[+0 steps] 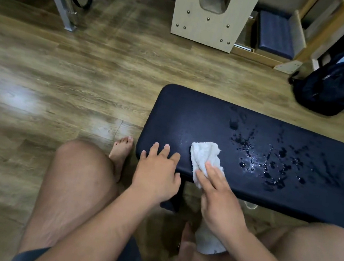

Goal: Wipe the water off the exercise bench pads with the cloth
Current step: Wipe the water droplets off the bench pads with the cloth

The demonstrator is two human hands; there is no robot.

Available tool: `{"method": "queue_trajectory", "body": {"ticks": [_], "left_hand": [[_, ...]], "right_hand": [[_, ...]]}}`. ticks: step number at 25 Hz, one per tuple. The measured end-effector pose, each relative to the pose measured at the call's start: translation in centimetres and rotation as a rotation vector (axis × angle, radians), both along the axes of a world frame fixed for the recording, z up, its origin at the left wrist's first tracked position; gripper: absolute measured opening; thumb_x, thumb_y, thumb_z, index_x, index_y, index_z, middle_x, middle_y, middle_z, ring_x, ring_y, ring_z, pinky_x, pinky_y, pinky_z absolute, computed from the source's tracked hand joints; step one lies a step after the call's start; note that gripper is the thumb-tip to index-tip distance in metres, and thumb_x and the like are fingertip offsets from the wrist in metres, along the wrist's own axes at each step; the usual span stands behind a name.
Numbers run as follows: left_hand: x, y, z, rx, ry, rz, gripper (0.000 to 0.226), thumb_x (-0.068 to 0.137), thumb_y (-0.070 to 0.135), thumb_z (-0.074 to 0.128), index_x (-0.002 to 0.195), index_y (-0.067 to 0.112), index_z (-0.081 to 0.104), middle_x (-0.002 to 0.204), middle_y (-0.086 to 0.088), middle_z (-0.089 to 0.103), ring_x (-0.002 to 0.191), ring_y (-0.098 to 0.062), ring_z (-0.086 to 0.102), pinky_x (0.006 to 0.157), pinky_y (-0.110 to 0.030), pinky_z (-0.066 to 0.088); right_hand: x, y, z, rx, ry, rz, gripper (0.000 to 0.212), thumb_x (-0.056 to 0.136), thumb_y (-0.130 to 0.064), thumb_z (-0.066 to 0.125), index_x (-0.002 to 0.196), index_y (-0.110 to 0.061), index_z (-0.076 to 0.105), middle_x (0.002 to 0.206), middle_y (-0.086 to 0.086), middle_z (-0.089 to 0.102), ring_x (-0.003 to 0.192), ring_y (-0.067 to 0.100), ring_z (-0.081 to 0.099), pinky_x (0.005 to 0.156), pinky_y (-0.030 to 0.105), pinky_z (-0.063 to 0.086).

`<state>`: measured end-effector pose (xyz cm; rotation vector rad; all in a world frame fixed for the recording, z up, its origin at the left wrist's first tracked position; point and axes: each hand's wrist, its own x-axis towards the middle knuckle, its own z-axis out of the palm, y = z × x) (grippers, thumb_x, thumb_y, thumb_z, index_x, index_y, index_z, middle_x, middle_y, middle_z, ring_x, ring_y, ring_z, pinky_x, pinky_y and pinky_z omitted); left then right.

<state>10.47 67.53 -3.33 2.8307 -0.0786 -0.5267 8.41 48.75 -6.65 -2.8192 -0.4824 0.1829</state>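
The cloth (203, 155), white and crumpled, lies on the near left part of the bench pad (190, 115), a long dark navy cushion running from the middle of the view off the right edge. The right hand (219, 198) presses on the cloth's near end with its fingers straight and laid flat over the fabric, and the cloth's far end sticks out beyond the fingertips. The thumb is hidden, so whether it tucks under the cloth cannot be told. The left hand (158, 169) rests on the pad's near left corner, just beside the cloth and not touching it, fingers spread wide and holding nothing. The water (270, 161) sits in scattered beads and small pools on the pad to the right of the cloth, near it but apart, while the stretch of pad round the cloth looks smooth. Below the right wrist a white piece (207, 241) shows between the knees; whether it belongs to the same cloth cannot be told. The person's bare knees frame the lower view, and a bare foot (121, 150) stands on the wooden floor (66, 75) left of the bench. A dark backpack (332, 88) lies on the floor beyond the bench's right part, and a pale wooden panel (204, 22) studded with bolts stands at the top.
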Motion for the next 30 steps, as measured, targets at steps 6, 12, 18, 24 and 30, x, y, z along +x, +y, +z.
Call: {"method": "queue_trajectory", "body": {"ticks": [6, 12, 18, 24, 30], "left_hand": [[1.1, 2.5, -0.3, -0.231, -0.292, 0.278, 0.043, 0.089, 0.034, 0.05, 0.125, 0.011, 0.058, 0.134, -0.011, 0.051, 0.124, -0.03, 0.048, 0.104, -0.038, 0.034], [2.0, 4.6, -0.6, -0.254, -0.349, 0.421, 0.056, 0.086, 0.049, 0.031, 0.107, 0.011, 0.065, 0.118, -0.011, 0.06, 0.113, -0.033, 0.053, 0.102, -0.046, 0.041], [2.5, 2.2, 0.5, -0.245, -0.228, 0.253, 0.051, 0.098, 0.044, 0.04, 0.135, 0.011, 0.05, 0.142, -0.01, 0.047, 0.134, -0.031, 0.038, 0.11, -0.034, 0.019], [2.6, 0.8, 0.4, -0.253, -0.078, 0.21, 0.056, 0.1, 0.045, 0.037, 0.146, 0.014, 0.034, 0.154, -0.008, 0.032, 0.148, -0.033, 0.013, 0.12, -0.043, 0.016], [2.9, 1.1, -0.3, -0.428, -0.384, 0.433, 0.062, 0.089, 0.042, 0.044, 0.137, 0.003, 0.044, 0.14, -0.018, 0.049, 0.132, -0.034, 0.042, 0.112, -0.046, 0.032]], "right_hand": [[3.8, 5.6, 0.2, -0.01, 0.115, 0.4, 0.064, 0.088, -0.006, 0.045, 0.15, -0.011, 0.029, 0.158, 0.008, 0.025, 0.147, 0.027, 0.01, 0.119, 0.049, 0.016], [6.2, 15.1, 0.4, -0.206, 0.003, 0.408, 0.065, 0.1, -0.02, 0.036, 0.153, -0.008, 0.001, 0.161, 0.014, 0.001, 0.148, 0.03, -0.006, 0.121, 0.044, -0.001], [5.0, 2.0, -1.2, 0.07, -0.056, 0.036, 0.054, 0.091, -0.01, 0.055, 0.144, -0.016, 0.043, 0.154, 0.006, 0.034, 0.143, 0.027, 0.029, 0.112, 0.041, 0.035], [3.5, -3.4, -0.2, -0.01, -0.089, 0.061, 0.053, 0.09, -0.002, 0.057, 0.141, -0.012, 0.046, 0.149, 0.006, 0.042, 0.141, 0.031, 0.033, 0.112, 0.044, 0.033], [9.3, 10.6, -1.6, -0.131, -0.044, 0.473, 0.068, 0.094, -0.019, 0.048, 0.153, -0.01, 0.016, 0.161, 0.013, 0.012, 0.149, 0.031, 0.002, 0.12, 0.049, 0.011]]}}
